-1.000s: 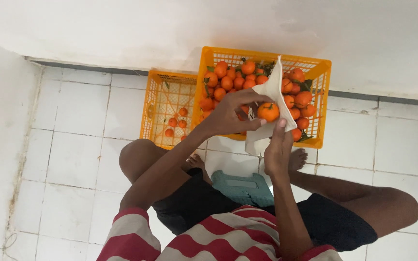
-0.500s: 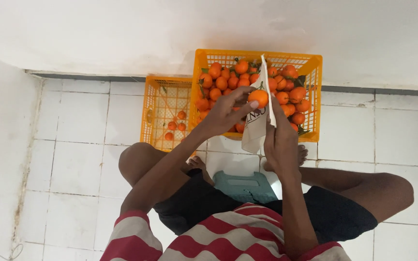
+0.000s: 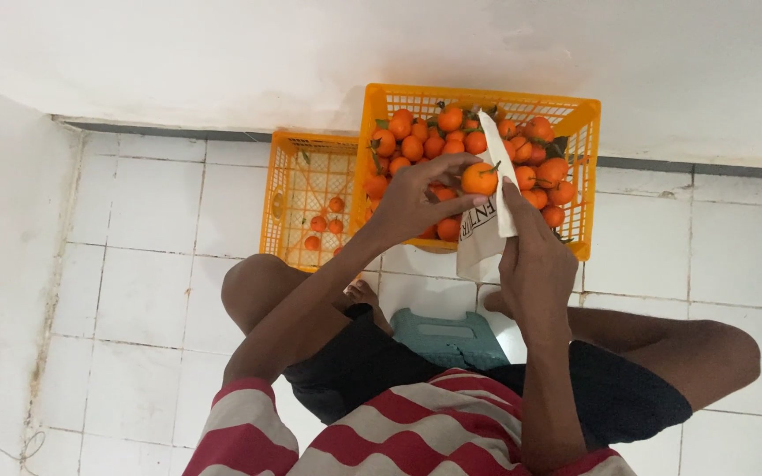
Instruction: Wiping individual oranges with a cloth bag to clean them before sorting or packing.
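Note:
My left hand [image 3: 416,198] pinches a small orange fruit [image 3: 479,178] with a short stem, right at the mouth of a white paper bag [image 3: 485,225]. My right hand [image 3: 533,256] grips that bag from below and holds it upright over the near rim of a yellow plastic crate [image 3: 575,115] filled with several oranges [image 3: 421,141] and a few leaves. Both hands hover above the crate's front edge.
A second, lower yellow crate [image 3: 297,150] at the left holds only a few small oranges [image 3: 324,225]. A teal stool [image 3: 447,335] sits under me between my bare knees. White floor tiles surround the crates; a white wall runs behind and at the left.
My left hand brought the orange up to the top of the bag. The bag turned from wide and open-faced to edge-on and moved slightly over the crate.

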